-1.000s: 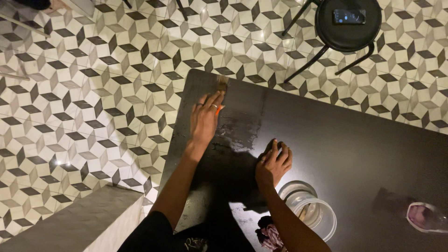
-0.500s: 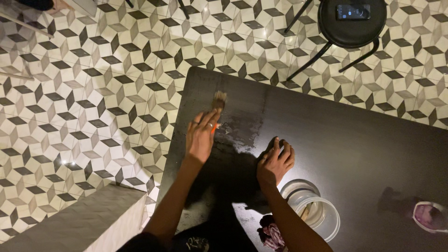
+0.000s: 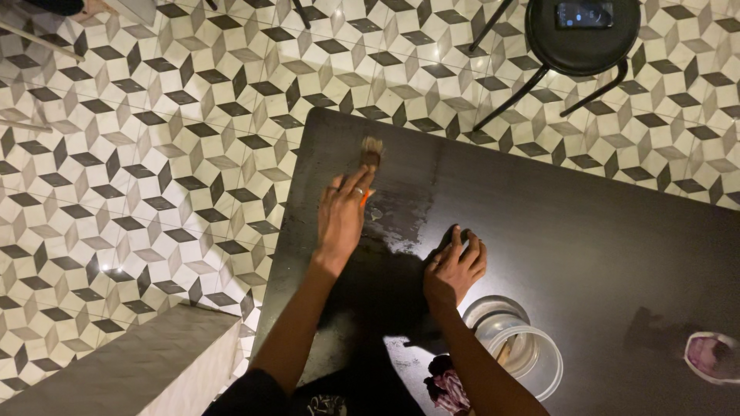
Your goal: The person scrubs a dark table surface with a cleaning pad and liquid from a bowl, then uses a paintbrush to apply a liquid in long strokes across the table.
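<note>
Gripping a paintbrush [image 3: 371, 154], the left hand [image 3: 341, 216] is closing its fingers on the handle — bristles touching the bench [image 3: 570, 231] just beyond. Right hand [image 3: 455, 266] is pressing flat, fingers spread — risking smears in wet coating.

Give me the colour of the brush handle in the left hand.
Orange: a sliver of the brush handle shows beside the left hand, head view.

dark rectangular phone screen [image 3: 584, 14], lying on round black stool [image 3: 582, 46]
</note>
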